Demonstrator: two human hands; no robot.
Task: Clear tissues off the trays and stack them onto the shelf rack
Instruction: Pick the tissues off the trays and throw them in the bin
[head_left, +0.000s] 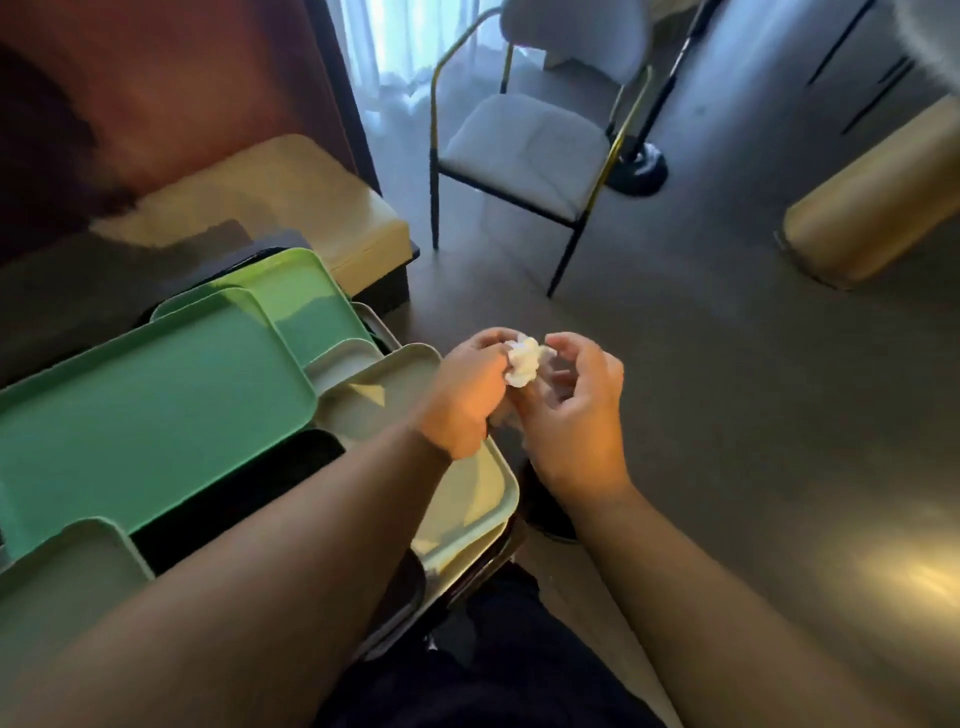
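Observation:
A crumpled white tissue (523, 360) sits between my two hands, just past the right edge of the trays. My left hand (465, 397) grips it with curled fingers. My right hand (574, 410) curls around it from the right, fingertips close to the wad. Several trays lie overlapping on a low surface at the left: a large teal-green tray (150, 405), a lighter green tray (306, 301) behind it, and a pale cream tray (467, 499) under my left wrist. No shelf rack is in view.
A white-cushioned chair with a black and yellow frame (524, 140) stands on the grey floor ahead. A beige bench (291, 208) sits behind the trays. A lamp base (638, 171) is by the chair, and a tan bolster (878, 208) lies at the right.

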